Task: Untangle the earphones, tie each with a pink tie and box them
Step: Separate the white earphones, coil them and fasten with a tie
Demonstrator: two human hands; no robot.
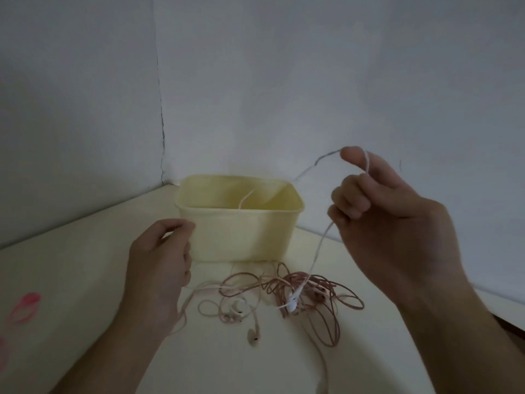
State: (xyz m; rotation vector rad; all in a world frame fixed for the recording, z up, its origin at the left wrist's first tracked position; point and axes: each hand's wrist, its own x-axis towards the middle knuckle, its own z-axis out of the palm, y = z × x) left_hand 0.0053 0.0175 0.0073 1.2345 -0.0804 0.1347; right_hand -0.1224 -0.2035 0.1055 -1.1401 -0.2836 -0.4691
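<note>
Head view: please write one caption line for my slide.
Right hand lifts a white earphone cable from the tangled earphones before a yellow box.

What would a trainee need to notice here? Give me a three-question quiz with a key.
1. Which hand lifts the white cable off the table?
2. True or false: the yellow box stands behind the tangled pile of earphones.
3. Where do the pink ties lie: A) inside the box, B) on the table at the far left, C) in the left hand?

Key
1. The right hand; the cable runs over its raised forefinger, and an earbud hangs at the pile.
2. True.
3. B.
</note>
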